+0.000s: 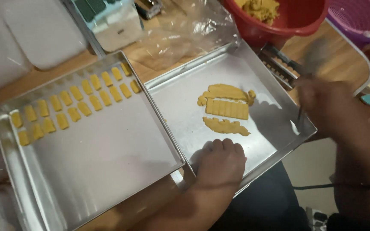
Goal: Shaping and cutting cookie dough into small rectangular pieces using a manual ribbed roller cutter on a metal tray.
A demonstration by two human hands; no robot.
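Our left hand rests fisted, empty, on the right tray's near edge; our blurred right hand pinches a thin tool beside the cut dough

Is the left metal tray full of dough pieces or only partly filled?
Partly filled. The left tray holds small yellow dough pieces in three rows along its far edge only; the rest of its surface is bare metal.

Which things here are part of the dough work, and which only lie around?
In use: left hand, right hand, right tray, cut dough, left tray with dough pieces, red bowl.
Lying about: plastic sheet, purple basket.
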